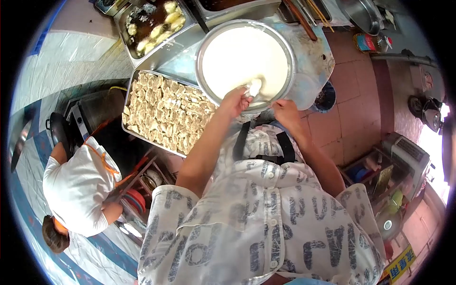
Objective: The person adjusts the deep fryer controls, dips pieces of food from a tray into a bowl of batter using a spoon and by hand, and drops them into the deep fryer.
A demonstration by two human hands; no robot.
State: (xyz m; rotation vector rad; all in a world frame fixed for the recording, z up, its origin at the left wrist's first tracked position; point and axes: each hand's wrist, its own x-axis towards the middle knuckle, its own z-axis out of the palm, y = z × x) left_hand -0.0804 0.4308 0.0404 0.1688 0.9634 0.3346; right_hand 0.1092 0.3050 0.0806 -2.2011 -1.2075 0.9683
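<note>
A large metal bowl (198, 57) of white batter stands on the work surface. Over its near side, my left hand (233, 102) is closed round a batter-coated piece (254, 87); whether a utensil is also in it cannot be made out. My right hand (286, 113) is closed at the bowl's near right rim, with its fingertips against the edge. To the left of the bowl lies a metal tray (124, 124) filled with rows of brownish pieces (166, 111). Behind the tray, pale pieces (156, 33) float in a fryer of dark oil (142, 23).
At the left a person in a white top (78, 190) works by a black pan (59, 128). A bucket (326, 97) stands right of the bowl. Chopsticks (319, 13) and a wooden handle (302, 20) lie behind it. An oil bottle (370, 42) is farther right.
</note>
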